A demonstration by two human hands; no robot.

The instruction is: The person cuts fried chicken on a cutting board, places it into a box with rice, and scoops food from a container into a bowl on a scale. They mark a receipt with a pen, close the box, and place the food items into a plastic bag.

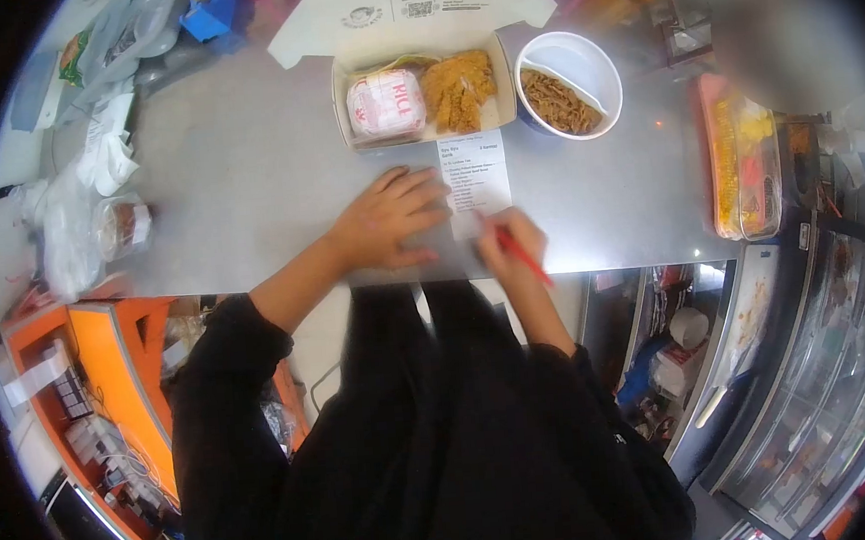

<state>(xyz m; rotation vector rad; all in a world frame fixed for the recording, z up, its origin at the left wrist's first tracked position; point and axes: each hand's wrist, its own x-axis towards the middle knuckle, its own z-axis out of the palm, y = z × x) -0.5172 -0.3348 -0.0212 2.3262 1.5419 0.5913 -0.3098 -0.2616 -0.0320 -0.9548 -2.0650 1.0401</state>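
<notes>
A printed receipt [476, 172] lies on the metal table [274, 161], just below an open food box [428, 138]. My left hand [394, 217] lies flat with fingers spread, its fingertips at the receipt's left edge. In my right hand [513, 244] is a red pen [524, 256], held over the receipt's lower end. Inside the box are a wrapped packet marked RICE [385, 104] and a piece of fried chicken [460, 82]. To the right of the box stands a white round bowl [612, 82] with brown shredded food [556, 103] in one part.
Plastic bags [68, 220] and a small clear container [124, 226] sit at the table's left side. A blue tape dispenser [210, 13] is at the back left. On the right edge stands a clear-lidded tray [741, 163] of yellow food. Orange shelving [124, 372] is below left.
</notes>
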